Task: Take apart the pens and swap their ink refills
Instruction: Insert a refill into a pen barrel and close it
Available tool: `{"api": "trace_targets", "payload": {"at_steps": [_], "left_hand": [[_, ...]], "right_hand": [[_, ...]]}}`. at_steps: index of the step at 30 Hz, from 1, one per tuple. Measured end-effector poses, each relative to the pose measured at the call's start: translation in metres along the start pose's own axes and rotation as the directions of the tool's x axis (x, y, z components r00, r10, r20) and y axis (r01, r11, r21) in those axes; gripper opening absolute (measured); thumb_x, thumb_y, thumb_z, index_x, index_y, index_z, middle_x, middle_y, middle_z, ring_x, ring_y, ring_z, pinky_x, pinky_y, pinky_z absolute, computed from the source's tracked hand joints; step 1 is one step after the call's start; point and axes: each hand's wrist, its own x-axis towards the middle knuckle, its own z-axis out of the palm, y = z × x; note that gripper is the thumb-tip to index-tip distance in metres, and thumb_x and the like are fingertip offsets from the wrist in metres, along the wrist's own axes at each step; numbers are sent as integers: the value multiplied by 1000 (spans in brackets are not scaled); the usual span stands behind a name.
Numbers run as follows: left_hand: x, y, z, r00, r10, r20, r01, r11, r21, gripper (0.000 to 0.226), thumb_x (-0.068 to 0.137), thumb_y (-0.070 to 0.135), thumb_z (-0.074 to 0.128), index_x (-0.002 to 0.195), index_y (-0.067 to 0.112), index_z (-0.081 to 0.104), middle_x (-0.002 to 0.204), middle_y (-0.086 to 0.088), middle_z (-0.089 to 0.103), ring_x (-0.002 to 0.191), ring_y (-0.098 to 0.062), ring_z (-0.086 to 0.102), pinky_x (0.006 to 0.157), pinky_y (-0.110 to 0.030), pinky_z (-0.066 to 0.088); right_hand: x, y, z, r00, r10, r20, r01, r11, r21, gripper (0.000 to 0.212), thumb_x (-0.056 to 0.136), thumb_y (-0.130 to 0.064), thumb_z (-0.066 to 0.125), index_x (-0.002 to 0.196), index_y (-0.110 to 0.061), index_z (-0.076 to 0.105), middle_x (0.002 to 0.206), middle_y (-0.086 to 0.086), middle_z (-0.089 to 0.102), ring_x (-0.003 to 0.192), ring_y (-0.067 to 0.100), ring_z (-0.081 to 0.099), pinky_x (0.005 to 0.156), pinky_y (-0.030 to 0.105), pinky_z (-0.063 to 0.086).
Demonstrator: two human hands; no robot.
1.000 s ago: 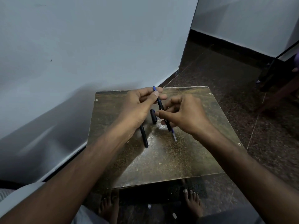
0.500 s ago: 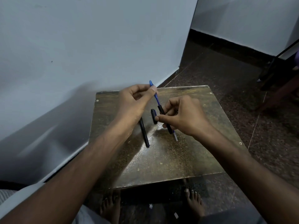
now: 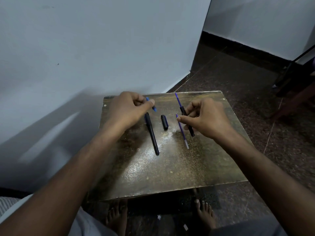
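Observation:
My left hand (image 3: 129, 109) pinches a short blue pen piece (image 3: 154, 109) above the table's far left. Below it a long black pen barrel (image 3: 152, 135) lies on the table, with a black cap (image 3: 164, 122) beside it. My right hand (image 3: 206, 119) grips a second black barrel (image 3: 183, 110), tilted, with a purple-blue refill (image 3: 177, 100) sticking out of its far end. Another purple refill (image 3: 183, 133) with a clear end lies on the table, its far tip at my right thumb.
The small worn brown table (image 3: 170, 171) stands against a white wall (image 3: 102, 48). Dark speckled floor (image 3: 238, 79) spreads to the right, with dark furniture legs (image 3: 293, 79) at far right. My bare feet (image 3: 203, 213) show under the front edge.
My hands have drawn apart. The left hand took the blue piece off the pen and moved left with it; the right hand shifted right with the barrel, its refill now exposed.

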Motion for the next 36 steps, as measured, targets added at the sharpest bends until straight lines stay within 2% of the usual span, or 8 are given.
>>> {"api": "trace_targets", "payload": {"at_steps": [4,9,13,17,23,27,31,36], "left_hand": [[-6,0,14,996,40,76,-68,910,410,38,89,65,75,65,35,70,65,19,66,71,-12,68,64,-27,49],[-9,5,26,996,67,52,-84,838,539,49,86,75,72,73,28,76,69,12,70,70,-16,68,55,-26,39],[-10,8,23,989,146,18,-143,925,353,37,94,65,71,75,33,71,60,14,66,55,5,58,49,-22,38],[-12,18,22,988,150,48,-147,987,-61,30,99,61,67,100,35,82,87,18,80,74,12,68,66,-8,46],[-14,21,32,990,124,65,-97,945,-314,12,95,45,81,100,35,85,91,16,83,81,7,74,74,-11,56],[-2,21,25,990,-3,-141,-83,796,-599,14,96,34,83,106,25,85,93,11,84,81,7,71,73,-11,53],[8,17,13,959,-100,-267,-110,733,-671,19,94,27,85,108,13,83,89,10,85,91,0,78,84,-12,55],[-5,25,36,999,-33,26,42,858,-513,24,86,38,91,99,21,82,93,11,86,90,3,78,79,-13,53]], "right_hand": [[0,-1,1,1000,-11,-5,11,1000,-29,20,82,-25,95,80,-21,75,64,-5,80,56,2,78,47,17,57],[-1,-3,3,1000,-20,-14,20,999,-36,20,83,-25,94,80,-22,75,64,-6,80,56,1,78,48,18,60],[-2,-4,2,1000,-21,-5,21,1000,-13,21,84,-26,94,81,-19,75,63,-6,80,56,4,78,48,20,60],[-4,-7,6,998,-47,50,48,999,-25,20,83,-26,94,85,-18,76,63,-6,79,56,3,78,49,15,57],[-7,-9,13,991,-105,87,114,988,-105,19,82,-32,95,83,-22,78,64,-8,78,54,-8,72,51,5,48],[-8,-2,7,988,-42,150,64,987,-145,14,89,-24,90,85,-22,76,61,-6,79,54,-5,73,53,2,44],[-7,6,-5,997,-5,80,18,985,-171,12,96,-13,82,93,-20,73,59,-7,76,56,-2,74,50,6,50],[-5,16,-35,995,26,-99,-39,991,-132,8,99,-14,79,105,-12,75,75,-3,81,60,-2,76,64,36,69]]}}
